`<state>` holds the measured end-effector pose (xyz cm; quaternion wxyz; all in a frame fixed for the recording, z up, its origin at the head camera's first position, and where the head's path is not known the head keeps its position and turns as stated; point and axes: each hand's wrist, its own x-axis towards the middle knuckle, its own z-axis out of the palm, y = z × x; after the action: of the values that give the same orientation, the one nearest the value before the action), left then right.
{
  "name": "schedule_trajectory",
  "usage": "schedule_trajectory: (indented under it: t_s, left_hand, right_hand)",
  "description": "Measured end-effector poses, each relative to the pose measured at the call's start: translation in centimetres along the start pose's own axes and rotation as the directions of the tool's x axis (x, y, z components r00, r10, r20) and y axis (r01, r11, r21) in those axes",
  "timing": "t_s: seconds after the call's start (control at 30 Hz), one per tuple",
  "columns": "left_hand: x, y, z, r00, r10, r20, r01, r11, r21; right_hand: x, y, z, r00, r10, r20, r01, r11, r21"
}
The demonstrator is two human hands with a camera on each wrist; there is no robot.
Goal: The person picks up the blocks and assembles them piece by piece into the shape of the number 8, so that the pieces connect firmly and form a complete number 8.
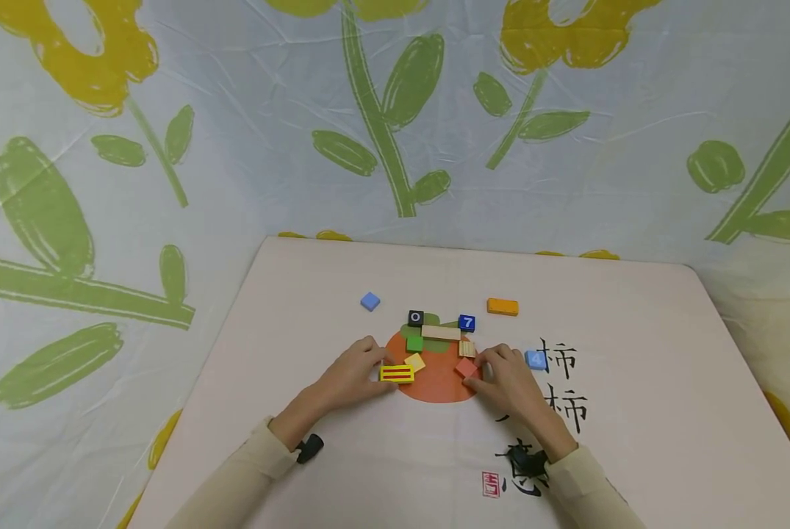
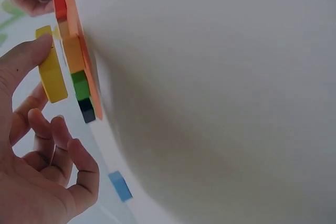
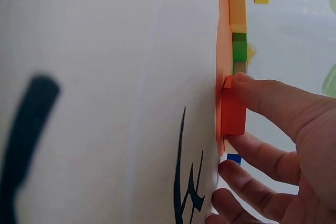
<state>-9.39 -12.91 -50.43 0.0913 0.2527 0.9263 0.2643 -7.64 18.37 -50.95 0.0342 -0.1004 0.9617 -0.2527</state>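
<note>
My left hand point(image 1: 350, 376) pinches a yellow block point(image 1: 397, 375) with red stripes between thumb and fingers. In the left wrist view that yellow block point(image 2: 54, 77) is held up off the table. The thumb and a finger of my right hand point(image 1: 510, 377) grip a red block point(image 1: 465, 368), which sits low over the orange persimmon print point(image 1: 437, 391), as the right wrist view shows of the red block point(image 3: 233, 111). Between the hands lie a pale yellow block point(image 1: 415, 362), a green block point(image 1: 414, 344) and a striped wooden block point(image 1: 467, 349).
A long wooden block point(image 1: 441, 333) lies behind them, near a black "0" block point(image 1: 416, 318) and a dark blue "7" block point(image 1: 467, 323). Farther out are a blue block point(image 1: 370, 301), an orange block point(image 1: 503, 307) and a light blue "4" block point(image 1: 536, 359).
</note>
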Motion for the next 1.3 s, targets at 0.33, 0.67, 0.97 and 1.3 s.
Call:
schedule_trajectory:
  t_s: [0.33, 0.67, 0.97, 1.3]
  left_hand:
    - [2.0, 1.8, 0.9, 0.995, 0.096, -0.001, -0.096, 0.995, 0.024]
    - [4.1, 3.1, 2.4, 0.985, 0.173, 0.006, -0.172, 0.981, 0.085]
    - [5.2, 3.5, 3.1, 0.983, 0.185, 0.016, -0.186, 0.975, 0.123]
    - [5.3, 3.7, 3.5, 0.981, 0.192, 0.011, -0.191, 0.971, 0.14]
  right_hand:
    - [0.0, 0.1, 0.3, 1.0, 0.002, 0.001, -0.002, 1.0, -0.006]
    - [0.1, 0.2, 0.2, 1.0, -0.007, 0.005, 0.007, 1.0, -0.013]
    - [0.1, 0.3, 0.2, 0.999, -0.032, -0.004, 0.032, 0.999, 0.002]
    - [0.1, 0.5, 0.3, 0.999, -0.035, -0.006, 0.035, 0.999, -0.001]
